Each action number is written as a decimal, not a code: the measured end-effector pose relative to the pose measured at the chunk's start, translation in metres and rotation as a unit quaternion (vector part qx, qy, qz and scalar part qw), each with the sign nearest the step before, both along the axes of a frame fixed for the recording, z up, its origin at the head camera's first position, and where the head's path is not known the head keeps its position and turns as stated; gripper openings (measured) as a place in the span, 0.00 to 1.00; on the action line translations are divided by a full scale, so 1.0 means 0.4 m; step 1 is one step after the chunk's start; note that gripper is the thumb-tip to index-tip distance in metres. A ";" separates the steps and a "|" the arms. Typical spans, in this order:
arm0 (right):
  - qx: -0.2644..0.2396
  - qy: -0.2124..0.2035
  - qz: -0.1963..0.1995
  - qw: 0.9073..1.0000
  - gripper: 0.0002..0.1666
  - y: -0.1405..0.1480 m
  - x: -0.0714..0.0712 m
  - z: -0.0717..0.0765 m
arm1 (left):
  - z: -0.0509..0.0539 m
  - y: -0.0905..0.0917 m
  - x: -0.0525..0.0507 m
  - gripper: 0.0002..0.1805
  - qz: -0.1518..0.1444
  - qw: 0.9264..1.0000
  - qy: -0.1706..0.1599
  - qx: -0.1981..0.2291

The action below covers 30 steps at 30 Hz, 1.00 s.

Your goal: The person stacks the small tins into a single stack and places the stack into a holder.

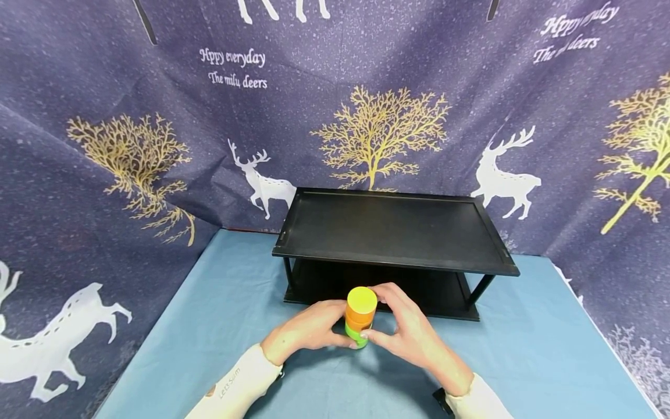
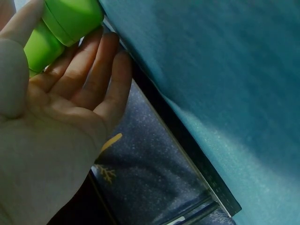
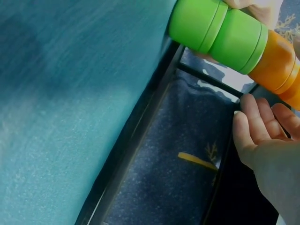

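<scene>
A short upright stack of round, cup-like containers stands on the blue cloth in front of the black shelf. In the head view its top face is yellow point(image 1: 362, 299), with orange pieces point(image 1: 359, 318) below and green pieces point(image 1: 360, 339) at the bottom. My left hand point(image 1: 314, 326) holds the stack from the left, its thumb low by the green part. From the right, my right hand point(image 1: 405, 326) holds it, thumb at the front and fingertips near the top. Both wrist views show the green containers point(image 2: 72, 21) between thumb and fingers or beside the orange ones point(image 3: 274, 61).
Just behind the hands is a two-tier black shelf point(image 1: 392, 230), its upper board overhanging the lower one. Blue cloth point(image 1: 209, 326) covers the table. A dark curtain point(image 1: 293, 110) printed with deer and trees hangs behind and at the sides.
</scene>
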State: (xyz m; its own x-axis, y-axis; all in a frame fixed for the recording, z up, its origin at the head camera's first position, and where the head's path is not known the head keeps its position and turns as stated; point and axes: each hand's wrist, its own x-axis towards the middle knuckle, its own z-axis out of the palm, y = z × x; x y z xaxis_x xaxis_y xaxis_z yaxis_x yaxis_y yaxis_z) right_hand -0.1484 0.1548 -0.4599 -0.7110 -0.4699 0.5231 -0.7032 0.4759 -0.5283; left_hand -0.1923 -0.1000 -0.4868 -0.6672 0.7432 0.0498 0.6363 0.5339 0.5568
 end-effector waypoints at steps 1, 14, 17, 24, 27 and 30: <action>0.004 -0.003 0.000 1.000 0.43 0.001 0.000 -0.001 | 0.001 0.000 0.000 0.32 0.000 1.000 -0.002 0.000; 0.033 -0.031 0.022 0.999 0.45 0.008 -0.006 -0.023 | -0.002 0.000 -0.001 0.32 -0.008 1.000 0.005 0.002; 0.037 -0.030 0.020 0.999 0.43 0.008 -0.008 -0.027 | -0.003 0.000 -0.001 0.32 -0.008 1.000 0.007 0.002; 0.048 -0.062 0.024 0.997 0.40 0.007 -0.009 -0.037 | 0.000 0.000 -0.001 0.32 -0.011 1.000 0.005 0.002; 0.058 -0.079 0.022 0.995 0.40 0.005 -0.008 -0.042 | 0.000 0.000 -0.003 0.32 -0.012 1.000 0.005 0.003; 0.065 -0.087 0.021 0.994 0.39 0.003 -0.007 -0.046 | 0.000 0.000 -0.004 0.32 -0.013 1.000 0.006 0.002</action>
